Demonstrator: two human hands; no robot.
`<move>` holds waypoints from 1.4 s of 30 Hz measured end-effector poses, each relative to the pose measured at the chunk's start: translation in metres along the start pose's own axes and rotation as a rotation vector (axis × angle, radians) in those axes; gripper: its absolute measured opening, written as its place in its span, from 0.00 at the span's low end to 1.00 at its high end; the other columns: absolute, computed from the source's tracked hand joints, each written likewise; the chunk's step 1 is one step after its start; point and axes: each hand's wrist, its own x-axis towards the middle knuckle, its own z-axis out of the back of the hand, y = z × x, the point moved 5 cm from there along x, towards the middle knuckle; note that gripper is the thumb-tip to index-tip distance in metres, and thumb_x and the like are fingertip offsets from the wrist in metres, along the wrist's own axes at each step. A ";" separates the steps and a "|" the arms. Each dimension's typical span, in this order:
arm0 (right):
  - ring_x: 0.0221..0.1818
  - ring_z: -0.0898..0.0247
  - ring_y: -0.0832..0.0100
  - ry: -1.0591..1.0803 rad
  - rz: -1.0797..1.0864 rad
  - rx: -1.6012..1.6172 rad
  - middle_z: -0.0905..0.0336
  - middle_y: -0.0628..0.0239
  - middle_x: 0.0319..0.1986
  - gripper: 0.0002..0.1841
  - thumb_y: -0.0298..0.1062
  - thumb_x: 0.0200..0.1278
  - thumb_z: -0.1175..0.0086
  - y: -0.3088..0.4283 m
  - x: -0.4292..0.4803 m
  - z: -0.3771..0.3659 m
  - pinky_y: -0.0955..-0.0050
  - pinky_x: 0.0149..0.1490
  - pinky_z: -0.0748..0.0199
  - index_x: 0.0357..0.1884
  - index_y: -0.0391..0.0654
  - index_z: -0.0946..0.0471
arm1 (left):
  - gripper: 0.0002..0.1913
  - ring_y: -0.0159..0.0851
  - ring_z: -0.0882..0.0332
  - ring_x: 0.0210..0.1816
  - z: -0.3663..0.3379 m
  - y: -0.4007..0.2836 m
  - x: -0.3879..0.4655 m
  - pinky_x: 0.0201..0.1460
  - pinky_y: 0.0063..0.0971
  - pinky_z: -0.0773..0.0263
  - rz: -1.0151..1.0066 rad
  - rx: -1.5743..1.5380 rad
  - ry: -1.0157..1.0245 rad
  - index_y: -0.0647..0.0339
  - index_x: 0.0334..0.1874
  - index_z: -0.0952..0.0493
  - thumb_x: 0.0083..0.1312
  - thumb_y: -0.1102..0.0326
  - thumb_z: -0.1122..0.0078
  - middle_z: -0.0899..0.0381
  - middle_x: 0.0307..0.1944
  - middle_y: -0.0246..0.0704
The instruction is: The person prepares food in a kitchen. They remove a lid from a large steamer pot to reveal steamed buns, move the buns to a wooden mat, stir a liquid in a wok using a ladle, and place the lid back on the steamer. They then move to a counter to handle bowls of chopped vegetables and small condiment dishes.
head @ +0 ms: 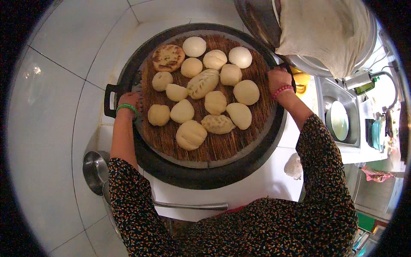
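Note:
A round, brown slatted board (221,144) carries several pale dough buns (191,135), some smooth and round, some folded. Two leaf-shaped pleated buns (203,84) are among them, and a browned flatbread (168,57) lies at the far left. My left hand (130,100), with a green band at the wrist, grips the board's left edge. At its right edge my right hand (280,79), wearing a red beaded bracelet, is closed around the rim, fingertips hidden. Beneath the board is a wide black pan (205,180); its left handle (110,100) shows beside my left hand.
A large metal pot (260,22) with a beige cloth (318,32) over it stands at the back right. Beyond my right arm is a sink (348,96) holding a pale bowl (338,120). Tiled wall (54,83) and a steel pot (94,172) are on the left.

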 end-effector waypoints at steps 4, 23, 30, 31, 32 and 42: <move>0.33 0.29 0.64 0.049 -0.107 0.377 0.26 0.60 0.31 0.08 0.35 0.48 0.56 -0.012 0.003 0.005 0.69 0.37 0.30 0.26 0.44 0.26 | 0.20 0.32 0.35 0.17 -0.006 0.007 0.006 0.17 0.27 0.37 0.071 0.041 0.051 0.60 0.46 0.36 0.50 0.65 0.48 0.32 0.23 0.35; 0.25 0.33 0.72 0.113 -0.091 1.094 0.33 0.66 0.30 0.21 0.24 0.47 0.55 -0.056 -0.029 -0.035 0.77 0.24 0.34 0.48 0.43 0.39 | 0.18 0.30 0.39 0.13 -0.017 -0.002 0.002 0.14 0.25 0.41 -0.010 -0.044 0.045 0.62 0.46 0.35 0.51 0.67 0.50 0.35 0.17 0.33; 0.26 0.31 0.68 0.017 -0.071 0.707 0.29 0.63 0.22 0.17 0.24 0.41 0.53 -0.041 -0.030 0.010 0.73 0.32 0.32 0.39 0.43 0.31 | 0.22 0.31 0.39 0.13 -0.015 -0.005 -0.001 0.14 0.27 0.41 -0.046 0.038 0.043 0.61 0.50 0.37 0.51 0.67 0.50 0.34 0.17 0.33; 0.28 0.30 0.66 0.015 -0.002 0.619 0.28 0.61 0.22 0.15 0.24 0.40 0.53 -0.032 -0.029 0.016 0.73 0.33 0.32 0.37 0.42 0.30 | 0.22 0.31 0.39 0.13 -0.013 0.002 0.008 0.14 0.27 0.41 -0.037 0.036 0.038 0.61 0.50 0.37 0.51 0.67 0.50 0.34 0.17 0.33; 0.28 0.30 0.66 0.020 0.007 0.620 0.28 0.61 0.22 0.15 0.24 0.40 0.53 -0.028 -0.026 0.011 0.73 0.33 0.32 0.37 0.42 0.30 | 0.22 0.31 0.39 0.13 -0.009 0.009 0.012 0.14 0.27 0.41 -0.033 0.017 0.031 0.61 0.50 0.37 0.51 0.67 0.50 0.34 0.17 0.33; 0.35 0.29 0.62 0.165 -0.070 0.069 0.26 0.56 0.30 0.09 0.34 0.46 0.56 0.000 -0.018 -0.007 0.68 0.38 0.30 0.27 0.46 0.24 | 0.20 0.30 0.38 0.16 -0.008 0.013 0.017 0.16 0.25 0.41 -0.019 -0.118 0.073 0.61 0.48 0.36 0.51 0.65 0.50 0.33 0.22 0.32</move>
